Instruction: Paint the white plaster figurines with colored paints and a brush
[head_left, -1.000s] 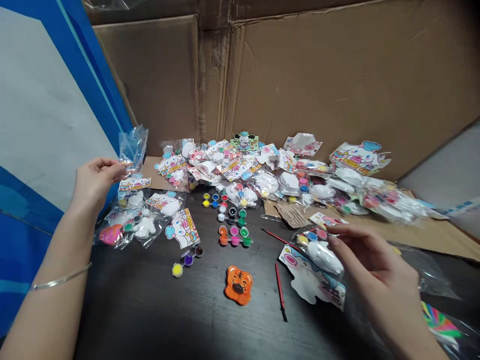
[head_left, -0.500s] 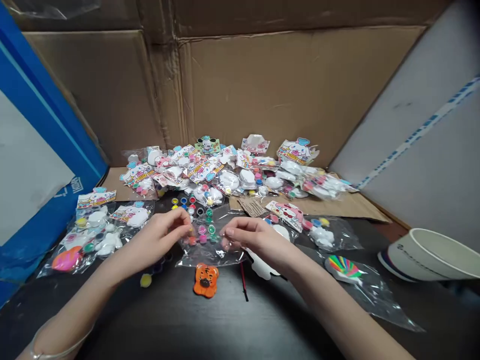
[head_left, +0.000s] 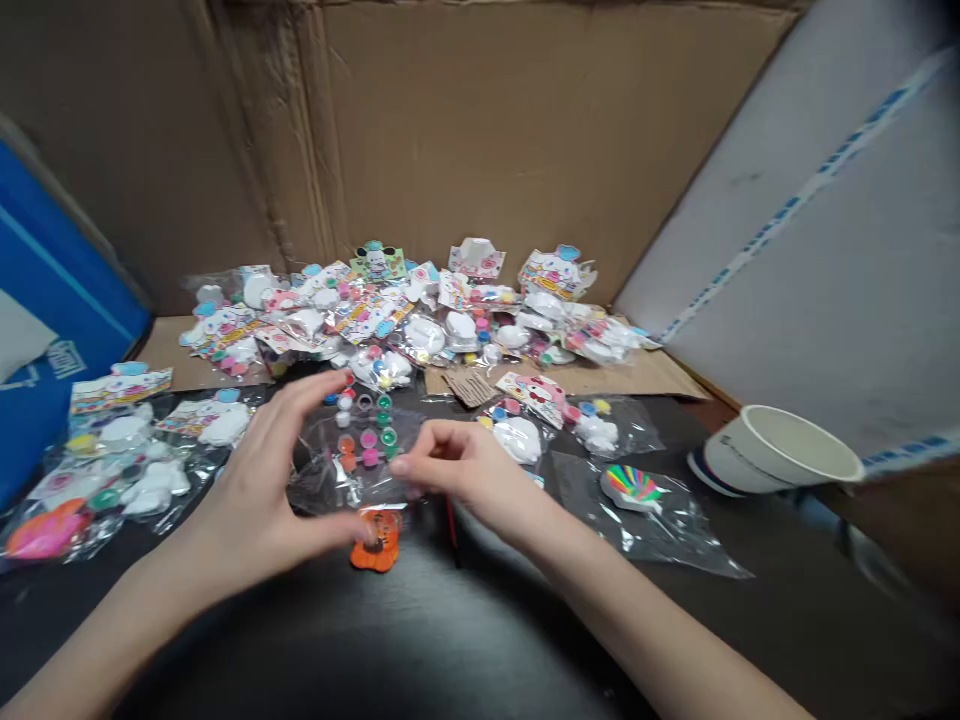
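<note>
Dim light; glare on plastic bag (head_left: 369, 486), sheen on tabletop (head_left: 465, 640); slight blur, edges stretched.

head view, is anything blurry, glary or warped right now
Head view: the bare left hand looks slightly soft, likely motion blur; white glare streaks the clear plastic bag in front of it; a broad pale sheen lies on the dark tabletop; the white paper cup seems stretched sideways; the top right corner darkens.
</note>
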